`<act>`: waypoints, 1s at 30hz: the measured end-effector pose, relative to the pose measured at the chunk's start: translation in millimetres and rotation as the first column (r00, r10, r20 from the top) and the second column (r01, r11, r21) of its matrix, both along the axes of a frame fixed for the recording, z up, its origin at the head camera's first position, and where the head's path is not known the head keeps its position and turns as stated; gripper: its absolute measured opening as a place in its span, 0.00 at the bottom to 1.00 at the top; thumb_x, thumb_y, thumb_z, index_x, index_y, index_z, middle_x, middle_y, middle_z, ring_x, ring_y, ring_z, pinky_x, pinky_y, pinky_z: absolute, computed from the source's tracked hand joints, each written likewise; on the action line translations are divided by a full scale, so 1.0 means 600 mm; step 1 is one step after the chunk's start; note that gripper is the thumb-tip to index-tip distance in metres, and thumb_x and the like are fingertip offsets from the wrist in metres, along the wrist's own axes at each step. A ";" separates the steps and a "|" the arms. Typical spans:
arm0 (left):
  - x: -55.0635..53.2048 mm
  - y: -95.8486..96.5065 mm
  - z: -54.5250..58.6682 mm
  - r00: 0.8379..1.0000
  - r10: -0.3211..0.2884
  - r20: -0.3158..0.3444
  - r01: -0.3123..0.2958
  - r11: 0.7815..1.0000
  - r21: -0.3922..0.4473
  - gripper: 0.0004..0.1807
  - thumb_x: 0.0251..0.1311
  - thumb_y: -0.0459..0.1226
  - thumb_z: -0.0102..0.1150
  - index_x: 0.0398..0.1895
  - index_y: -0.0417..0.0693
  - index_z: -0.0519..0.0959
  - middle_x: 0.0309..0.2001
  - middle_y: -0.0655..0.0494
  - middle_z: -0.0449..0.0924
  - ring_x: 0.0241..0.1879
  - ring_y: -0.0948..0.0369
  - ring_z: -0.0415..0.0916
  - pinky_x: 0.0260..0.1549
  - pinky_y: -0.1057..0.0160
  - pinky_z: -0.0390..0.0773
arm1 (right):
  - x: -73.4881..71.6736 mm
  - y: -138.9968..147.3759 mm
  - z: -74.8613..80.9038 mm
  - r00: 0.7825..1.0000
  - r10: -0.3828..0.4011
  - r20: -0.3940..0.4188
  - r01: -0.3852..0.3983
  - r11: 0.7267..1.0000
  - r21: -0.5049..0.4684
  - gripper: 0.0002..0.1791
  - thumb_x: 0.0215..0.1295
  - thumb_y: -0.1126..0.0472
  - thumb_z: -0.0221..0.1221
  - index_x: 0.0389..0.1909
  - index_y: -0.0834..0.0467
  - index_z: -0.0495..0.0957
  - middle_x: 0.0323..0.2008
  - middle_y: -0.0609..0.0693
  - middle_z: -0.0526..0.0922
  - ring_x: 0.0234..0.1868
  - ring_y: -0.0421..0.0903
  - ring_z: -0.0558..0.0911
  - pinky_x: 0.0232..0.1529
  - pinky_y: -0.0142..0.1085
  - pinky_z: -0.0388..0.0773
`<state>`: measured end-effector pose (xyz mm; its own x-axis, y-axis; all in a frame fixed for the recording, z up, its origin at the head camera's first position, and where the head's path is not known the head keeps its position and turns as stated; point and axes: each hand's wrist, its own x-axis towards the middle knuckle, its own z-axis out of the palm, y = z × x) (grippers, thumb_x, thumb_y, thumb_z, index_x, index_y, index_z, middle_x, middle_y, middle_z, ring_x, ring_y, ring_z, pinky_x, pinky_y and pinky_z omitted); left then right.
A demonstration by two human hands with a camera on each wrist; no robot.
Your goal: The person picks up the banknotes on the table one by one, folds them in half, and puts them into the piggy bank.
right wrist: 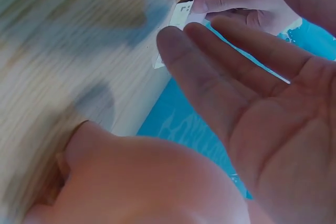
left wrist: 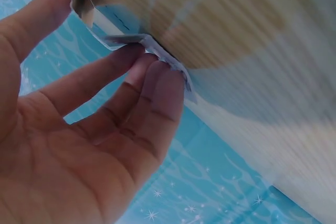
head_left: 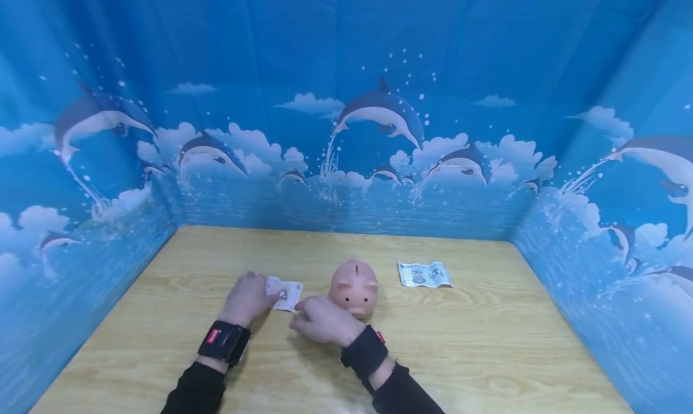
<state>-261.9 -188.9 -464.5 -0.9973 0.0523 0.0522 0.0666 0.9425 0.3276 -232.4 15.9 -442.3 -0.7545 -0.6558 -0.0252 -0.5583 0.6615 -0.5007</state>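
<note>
My left hand (head_left: 246,299) grips the left side of a crumpled banknote (head_left: 289,295) at the table, left of a pink piggy bank (head_left: 352,277). In the left wrist view the thumb and curled fingers (left wrist: 168,90) meet the note's bent edge. My right hand (head_left: 327,321) is at the note's right edge, in front of the piggy bank, overlapping its lower left. The right wrist view shows its fingers (right wrist: 205,77) extended, the thumb apart and nothing between them. The piggy bank's rounded body (right wrist: 157,177) is close beside this hand. Its coin slot faces up.
A second banknote (head_left: 425,274) lies flat on the wooden table (head_left: 487,342), right of the piggy bank. Blue curtains (head_left: 335,41) printed with dolphins stand along the back and both sides of the table.
</note>
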 end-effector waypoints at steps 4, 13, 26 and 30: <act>0.001 0.003 0.001 1.000 0.015 0.019 -0.016 0.999 0.035 0.19 0.54 0.45 0.70 0.32 0.34 0.80 0.32 0.43 0.77 0.30 0.52 0.74 0.30 0.52 0.78 | 0.003 -0.002 -0.002 1.000 0.016 -0.006 -0.016 0.999 0.028 0.16 0.68 0.52 0.60 0.48 0.58 0.81 0.30 0.44 0.82 0.24 0.33 0.73 0.28 0.25 0.73; 0.004 0.005 0.001 0.998 0.049 0.042 -0.054 0.989 0.140 0.12 0.60 0.40 0.63 0.30 0.37 0.79 0.25 0.49 0.76 0.23 0.56 0.71 0.21 0.61 0.71 | 0.002 -0.004 -0.003 1.000 0.002 0.017 -0.003 1.000 0.014 0.25 0.68 0.51 0.59 0.60 0.61 0.75 0.29 0.44 0.79 0.22 0.34 0.71 0.26 0.25 0.73; 0.002 0.006 0.008 0.999 0.040 -0.024 -0.035 0.982 0.183 0.05 0.53 0.34 0.64 0.28 0.41 0.79 0.24 0.50 0.79 0.23 0.57 0.73 0.20 0.61 0.72 | -0.001 0.001 -0.001 0.999 -0.040 0.016 0.041 0.999 -0.027 0.23 0.73 0.58 0.52 0.65 0.64 0.70 0.33 0.53 0.83 0.16 0.36 0.67 0.23 0.26 0.73; 0.001 0.006 0.016 0.998 0.046 -0.049 -0.036 0.980 0.196 0.08 0.53 0.35 0.64 0.35 0.40 0.81 0.27 0.50 0.80 0.25 0.57 0.74 0.20 0.62 0.71 | -0.003 0.003 -0.001 0.998 -0.063 -0.006 0.063 0.997 -0.049 0.24 0.74 0.59 0.51 0.66 0.64 0.69 0.46 0.56 0.85 0.28 0.40 0.80 0.37 0.29 0.81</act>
